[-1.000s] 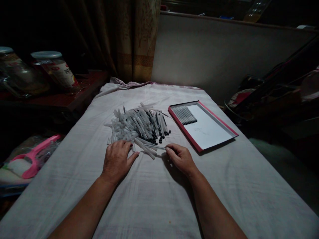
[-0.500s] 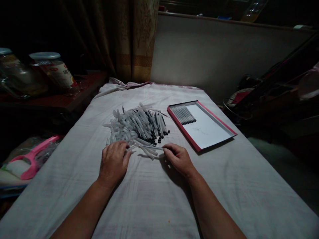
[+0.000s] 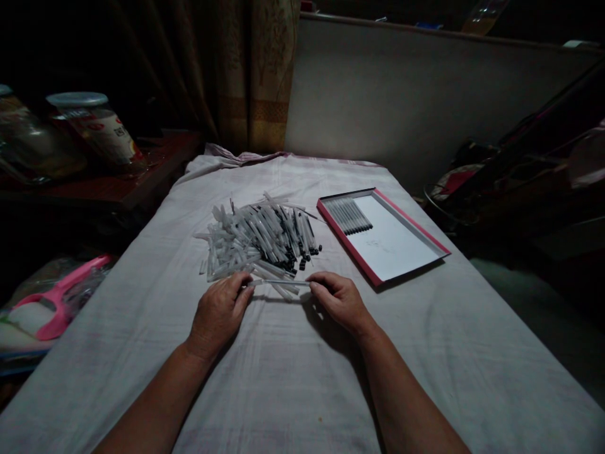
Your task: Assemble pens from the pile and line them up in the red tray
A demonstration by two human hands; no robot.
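Between my two hands a slim pen (image 3: 283, 282) is held level, just in front of a heap of pen parts (image 3: 265, 233). My left hand (image 3: 221, 307) pinches its left end between thumb and fingers. The right end is pinched by my right hand (image 3: 338, 301). Clear tubes and black caps make up the heap, and a few pale tubes lie right behind the held pen. Beyond my right hand lies a shallow red-edged box lid (image 3: 352, 261). A row of black-tipped pens (image 3: 348, 215) fills its far left corner, side by side.
A white cloth (image 3: 265, 391) covers the surface. On a dark side table to the left stand lidded jars (image 3: 101, 129). A pink-handled object (image 3: 57, 302) lies low at the left edge. Behind are a curtain (image 3: 267, 82) and a pale panel (image 3: 378, 94).
My left hand has shifted slightly right, and its fingers now close on the left end of the pen. My right hand keeps its grip, almost unmoved. The view has tilted slightly.
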